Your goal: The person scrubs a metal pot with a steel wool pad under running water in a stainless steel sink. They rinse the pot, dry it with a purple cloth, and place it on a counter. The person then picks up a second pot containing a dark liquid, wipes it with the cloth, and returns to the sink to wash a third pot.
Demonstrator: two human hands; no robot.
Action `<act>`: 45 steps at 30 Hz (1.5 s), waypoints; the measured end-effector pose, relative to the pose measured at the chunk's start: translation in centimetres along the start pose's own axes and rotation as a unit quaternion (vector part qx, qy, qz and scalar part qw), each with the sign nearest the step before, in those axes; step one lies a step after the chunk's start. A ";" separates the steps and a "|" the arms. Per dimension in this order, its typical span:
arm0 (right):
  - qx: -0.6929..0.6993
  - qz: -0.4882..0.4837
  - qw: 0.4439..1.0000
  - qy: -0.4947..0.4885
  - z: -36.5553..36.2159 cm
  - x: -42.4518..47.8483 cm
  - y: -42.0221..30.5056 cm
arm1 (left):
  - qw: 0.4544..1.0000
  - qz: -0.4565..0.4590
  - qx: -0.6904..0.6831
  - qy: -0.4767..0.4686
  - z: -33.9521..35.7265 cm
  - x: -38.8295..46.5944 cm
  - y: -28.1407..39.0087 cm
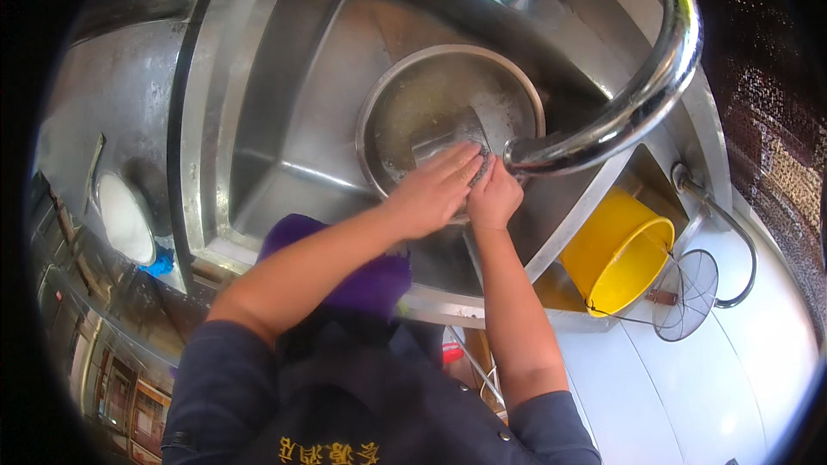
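Over a round steel basin (452,50) of cloudy water, both hands meet at a flat metal blade (452,135) that looks like a cleaver's. My right hand (496,197) is closed in a fist at the blade's near right side, seemingly around its handle, which is hidden. My left hand (436,188) lies with fingers stretched across the near part of the blade. Under its fingertips shows a dark grey scouring pad (480,171), partly covered. The basin stands inside a stainless steel sink (310,116).
A thick chrome faucet (672,71) arches down close to my right hand. A purple cloth (368,284) hangs over the sink's front edge. To the right are a tilted yellow bucket (607,258) and a wire strainer (686,295). A white-filled bowl (125,216) and blue cloth (158,263) sit left.
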State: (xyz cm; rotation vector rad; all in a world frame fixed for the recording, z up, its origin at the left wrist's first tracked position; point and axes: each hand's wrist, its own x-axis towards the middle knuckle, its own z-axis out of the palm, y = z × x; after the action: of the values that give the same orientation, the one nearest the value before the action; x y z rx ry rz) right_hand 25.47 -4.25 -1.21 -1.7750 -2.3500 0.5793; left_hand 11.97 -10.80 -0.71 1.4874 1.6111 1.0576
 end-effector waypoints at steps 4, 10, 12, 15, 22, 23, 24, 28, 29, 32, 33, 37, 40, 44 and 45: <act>-0.015 -0.046 0.999 -0.011 0.8 -0.2 0.5 | 0.980 -0.192 0.011 -0.057 -0.7 6.2 -6.6; -0.012 -0.054 0.998 -0.003 0.8 -1.5 1.9 | 0.999 0.042 0.017 0.008 0.8 1.0 -2.0; 0.029 -0.057 0.997 0.038 1.1 -0.9 1.6 | 0.997 -0.055 0.038 -0.034 -0.9 4.3 -2.1; 0.029 -0.060 0.997 0.024 1.0 -1.2 1.4 | 0.985 -0.141 0.041 -0.086 -0.9 5.1 -3.5; 0.049 -0.065 0.996 0.044 1.4 0.2 1.6 | 0.985 -0.130 0.090 -0.071 -0.4 5.0 -3.7; 0.048 -0.056 0.996 0.039 1.5 -0.6 1.3 | 0.944 -0.297 -0.046 -0.132 -2.0 6.6 -4.3; 0.049 -0.050 0.997 0.026 1.2 -1.5 1.1 | 0.950 -0.288 -0.018 -0.121 -1.5 4.9 -4.2; 0.025 -0.066 0.997 0.038 1.1 -1.5 1.9 | 0.991 -0.035 0.104 0.082 -1.3 -2.1 -1.0; 0.026 -0.064 0.997 0.025 0.9 -2.3 2.3 | 0.987 -0.154 0.038 0.031 -1.0 -3.3 -2.7; 0.035 -0.075 0.996 0.032 1.1 -1.7 1.9 | 0.909 -0.364 0.015 -0.203 -4.4 2.1 -6.3; 0.014 -0.090 0.995 0.043 1.1 -1.6 2.0 | 0.944 -0.305 0.047 -0.121 -3.7 1.1 -4.9; 0.004 -0.123 0.990 0.063 1.1 -0.9 2.1 | 0.994 -0.074 0.044 0.062 -0.5 -1.9 -1.3; 0.041 -0.105 0.991 0.073 -0.4 -0.5 0.2 | 0.993 -0.087 0.033 0.069 0.4 -1.9 -2.7; 0.031 -0.117 0.990 0.071 -0.4 0.0 0.2 | 0.987 -0.086 0.095 0.097 0.4 -2.5 -2.9; 0.032 -0.112 0.992 0.058 0.0 -0.7 0.6 | 0.986 -0.050 0.107 0.115 1.1 -1.2 -2.5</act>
State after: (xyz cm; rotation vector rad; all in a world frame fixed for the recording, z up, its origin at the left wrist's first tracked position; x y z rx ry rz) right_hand 26.20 -4.79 -1.39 -1.4512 -2.3781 0.4973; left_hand 11.96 -11.92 -3.49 1.4440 1.9934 1.0567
